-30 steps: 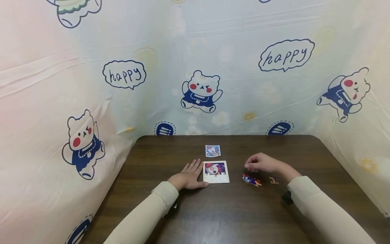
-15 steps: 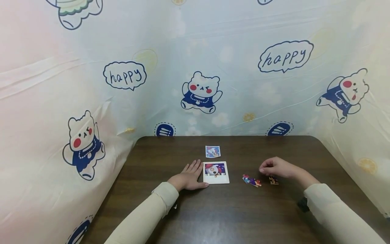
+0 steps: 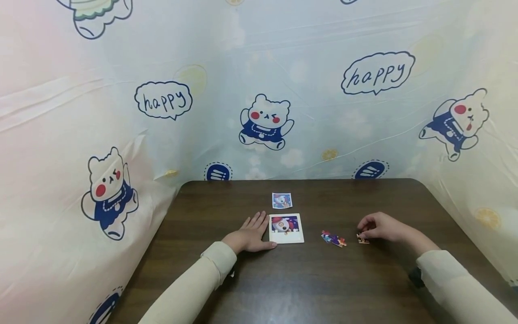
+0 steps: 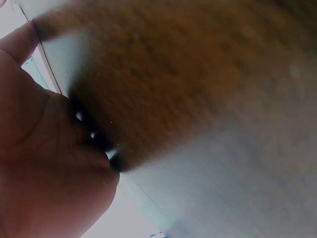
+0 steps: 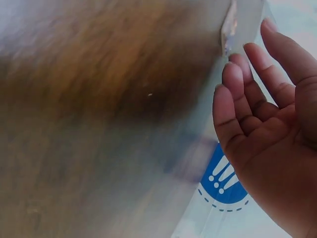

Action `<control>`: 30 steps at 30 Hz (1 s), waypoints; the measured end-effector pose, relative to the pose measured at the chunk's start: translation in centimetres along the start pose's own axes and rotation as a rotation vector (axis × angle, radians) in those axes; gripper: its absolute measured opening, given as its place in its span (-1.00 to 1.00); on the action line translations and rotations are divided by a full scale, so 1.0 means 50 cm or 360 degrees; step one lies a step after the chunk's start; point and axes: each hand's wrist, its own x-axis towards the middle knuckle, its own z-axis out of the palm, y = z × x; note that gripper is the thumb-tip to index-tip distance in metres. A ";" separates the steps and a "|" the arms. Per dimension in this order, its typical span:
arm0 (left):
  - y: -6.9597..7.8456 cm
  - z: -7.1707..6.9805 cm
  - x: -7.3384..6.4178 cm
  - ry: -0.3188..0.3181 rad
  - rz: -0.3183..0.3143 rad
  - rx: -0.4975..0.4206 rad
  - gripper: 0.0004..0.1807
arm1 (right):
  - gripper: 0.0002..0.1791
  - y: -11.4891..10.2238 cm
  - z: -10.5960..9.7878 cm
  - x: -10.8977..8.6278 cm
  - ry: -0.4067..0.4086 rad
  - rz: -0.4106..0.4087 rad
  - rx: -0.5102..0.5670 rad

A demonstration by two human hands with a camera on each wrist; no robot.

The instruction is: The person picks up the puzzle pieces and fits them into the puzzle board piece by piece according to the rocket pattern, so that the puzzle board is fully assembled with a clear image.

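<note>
though white below, tray (image 3: 287,239) of puzzle pieces (image 3: 285,224) beside left fingers (image 3: 256,222)

One tabletop (image 3: 323,279) carries one white board (image 3: 286,238) and, nearer the far edge, one small picture card (image 3: 282,201). Puzzle pieces (image 3: 333,239) lie in two spots toward the right edge, too small to count singly. There is one left hand (image 3: 248,236), one right hand (image 3: 381,227) and two sleeves (image 3: 194,283). The cloth (image 3: 218,67) shows three whole bears (image 3: 266,121) and two speech bubbles (image 3: 163,100).
</note>
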 end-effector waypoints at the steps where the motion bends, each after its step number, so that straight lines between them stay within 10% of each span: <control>1: 0.002 -0.004 -0.004 -0.0013 -0.0008 0.0016 0.22 | -0.73 0.001 0.002 0.001 -0.0002 -0.0001 -0.0015; 30: -0.001 0.000 0.003 -0.0002 -0.0004 -0.0006 0.25 | -0.64 0.003 0.014 0.018 -0.0012 0.0109 -0.0138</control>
